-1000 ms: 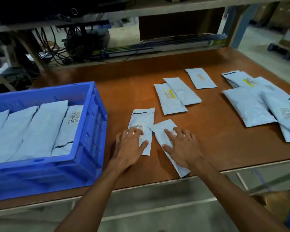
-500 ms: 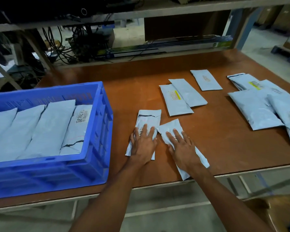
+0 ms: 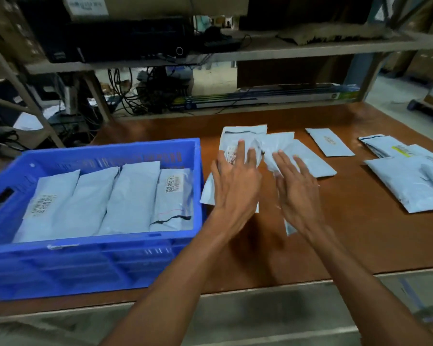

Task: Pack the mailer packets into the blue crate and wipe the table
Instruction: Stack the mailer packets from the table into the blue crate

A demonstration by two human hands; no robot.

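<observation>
Where smooth brown desk [image 3: 335, 233] meets cluttered shelving, both hands' fingers [image 3: 240, 151] lie spread flat on glossy grey packets [image 3: 245, 136].

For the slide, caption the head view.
Both hands gather mailer packets beside the part-filled blue crate.

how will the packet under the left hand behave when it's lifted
The packet is probably floppy: a thin film mailer, lying creased under the left hand. Likely light, since it looks flat. Its glossy skin may slip, so pinching an edge seems safer.
</observation>
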